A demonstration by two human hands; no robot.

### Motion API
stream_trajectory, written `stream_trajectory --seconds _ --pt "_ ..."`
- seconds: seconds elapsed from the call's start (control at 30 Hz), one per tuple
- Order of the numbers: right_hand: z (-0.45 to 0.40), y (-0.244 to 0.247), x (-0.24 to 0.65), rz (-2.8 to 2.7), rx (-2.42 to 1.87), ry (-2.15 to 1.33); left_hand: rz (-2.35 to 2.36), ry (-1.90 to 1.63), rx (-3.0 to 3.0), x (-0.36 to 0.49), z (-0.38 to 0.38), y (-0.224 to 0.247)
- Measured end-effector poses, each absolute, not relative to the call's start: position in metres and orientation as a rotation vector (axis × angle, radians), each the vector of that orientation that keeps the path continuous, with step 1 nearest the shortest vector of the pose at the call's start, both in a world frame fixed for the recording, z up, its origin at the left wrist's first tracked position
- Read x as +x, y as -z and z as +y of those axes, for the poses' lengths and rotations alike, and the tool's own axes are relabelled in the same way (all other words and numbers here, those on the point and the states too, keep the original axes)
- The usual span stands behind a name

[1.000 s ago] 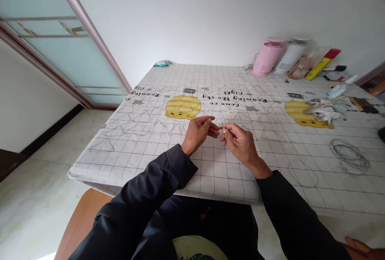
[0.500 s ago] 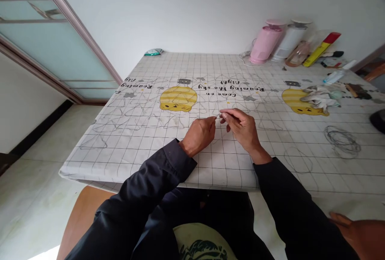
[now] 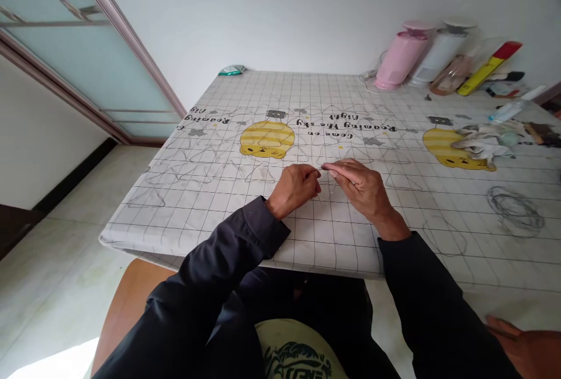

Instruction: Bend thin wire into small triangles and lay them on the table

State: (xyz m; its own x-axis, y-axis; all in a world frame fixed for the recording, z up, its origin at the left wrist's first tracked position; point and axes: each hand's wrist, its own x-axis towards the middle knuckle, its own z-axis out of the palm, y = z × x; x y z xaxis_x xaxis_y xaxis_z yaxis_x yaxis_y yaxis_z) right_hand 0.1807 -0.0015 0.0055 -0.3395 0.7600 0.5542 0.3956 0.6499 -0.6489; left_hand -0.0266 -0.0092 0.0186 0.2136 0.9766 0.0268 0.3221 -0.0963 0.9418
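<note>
My left hand (image 3: 294, 188) is closed in a pinch on a thin wire (image 3: 325, 201), just above the front middle of the table. Close beside it, my right hand (image 3: 360, 185) pinches the same wire, and the fingertips of both hands almost meet. Part of the wire hangs in a fine loop below the fingers. Several bent wire pieces (image 3: 146, 197) lie scattered over the white checked tablecloth (image 3: 245, 239). To the right rests a loose coil of grey wire (image 3: 515, 209).
A pink cylindrical container (image 3: 402, 58) and a white one (image 3: 440, 55) stand at the back right by a yellow and red box (image 3: 488, 69). A crumpled cloth (image 3: 484, 141) lies at right. A green packet (image 3: 232, 69) sits at the back left corner.
My right fingers have closed from a looser hold into a flatter pinch near my left fingertips. A wire loop now shows below the hands. The view has shifted slightly.
</note>
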Motion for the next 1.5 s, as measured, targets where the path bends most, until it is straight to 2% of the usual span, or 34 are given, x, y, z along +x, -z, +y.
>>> stream_trajectory --seconds 0.23,0.43,0.7,0.87,1.1,1.3,1.5 --pt "0.003 -0.005 0.190 -2.151 -0.835 -0.552 1.369 -0.843 1.753 -0.030 -0.007 -0.018" --pt "0.004 -0.006 0.192 -2.226 -0.819 -0.553 1.314 -0.874 1.543 -0.026 -0.005 -0.014" --pt "0.003 -0.011 0.192 -2.023 -0.920 -0.512 1.304 -1.013 1.350 -0.018 -0.007 -0.015" --pt "-0.001 -0.015 0.192 -2.037 -0.913 -0.591 1.327 -1.021 1.420 -0.020 -0.008 -0.012" --pt "-0.005 -0.013 0.195 -1.832 -1.112 -0.797 1.373 -1.155 1.388 -0.023 -0.004 -0.010" --pt "-0.004 -0.006 0.187 -1.877 -1.172 -0.802 1.307 -1.232 1.279 -0.020 -0.005 -0.012" --pt "-0.002 -0.006 0.186 -1.896 -1.165 -0.676 1.246 -1.173 1.623 -0.036 0.003 -0.013"
